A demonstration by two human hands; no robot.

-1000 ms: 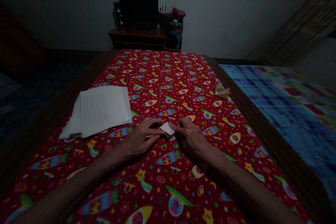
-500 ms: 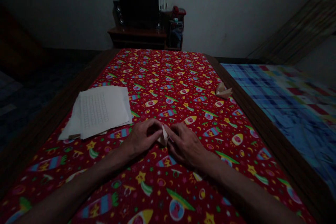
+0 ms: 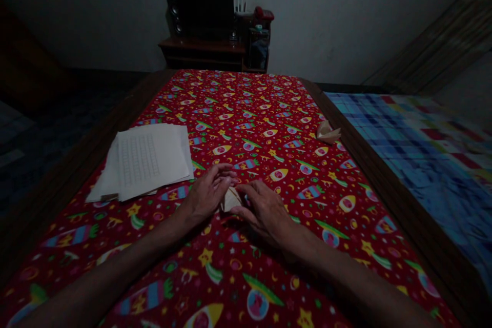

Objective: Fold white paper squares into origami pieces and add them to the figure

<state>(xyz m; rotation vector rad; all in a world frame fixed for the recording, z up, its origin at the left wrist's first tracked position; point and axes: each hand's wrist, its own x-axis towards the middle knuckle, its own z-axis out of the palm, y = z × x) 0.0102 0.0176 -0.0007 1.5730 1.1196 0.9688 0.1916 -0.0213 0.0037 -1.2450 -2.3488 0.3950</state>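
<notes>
A small folded piece of pale paper (image 3: 231,199) lies on the red patterned cloth (image 3: 246,128) between my two hands. My left hand (image 3: 208,193) rests at its left side, fingers curled over its top edge. On the paper's right side my right hand (image 3: 263,210) pinches it between fingers and thumb. Most of the paper is hidden by the fingers.
A stack of white sheets (image 3: 144,160) lies on the cloth at the left. A finished folded paper piece (image 3: 326,132) sits near the cloth's right edge. A blue checked mat (image 3: 418,148) lies to the right. A dark cabinet with a screen (image 3: 215,25) stands at the far wall.
The paper, held flat as a small white square a second ago, has been turned and folded down between the fingers. Both hands have drawn closer together and slightly left.
</notes>
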